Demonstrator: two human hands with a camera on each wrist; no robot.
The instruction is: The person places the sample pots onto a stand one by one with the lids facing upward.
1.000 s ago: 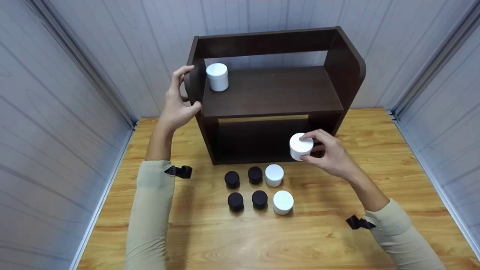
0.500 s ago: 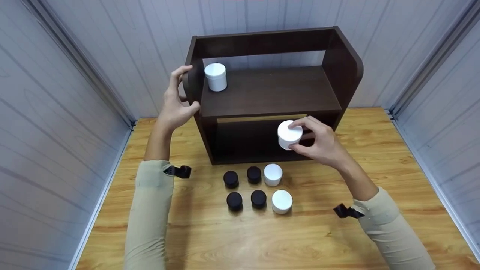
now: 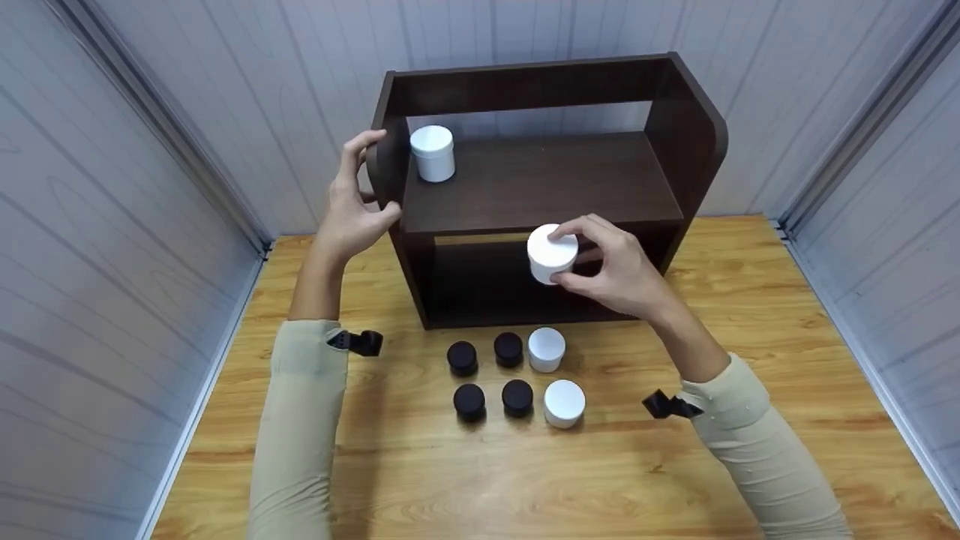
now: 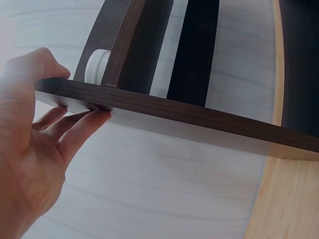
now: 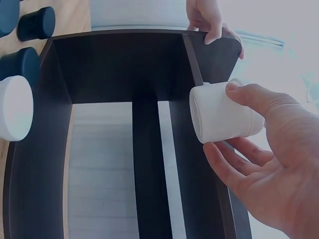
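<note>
Pinched between thumb and fingers, the white jar sits in the right hand, which has risen over the last second from low beside the shelf unit's bottom opening to the front edge of the upper shelf board, so the jar now hangs level with that board rather than down by the table. The left hand keeps gripping the unit's left side panel. Another white jar stands at the board's left end; four black jars and two white jars sit in front, well clear of the lifted jar.
</note>
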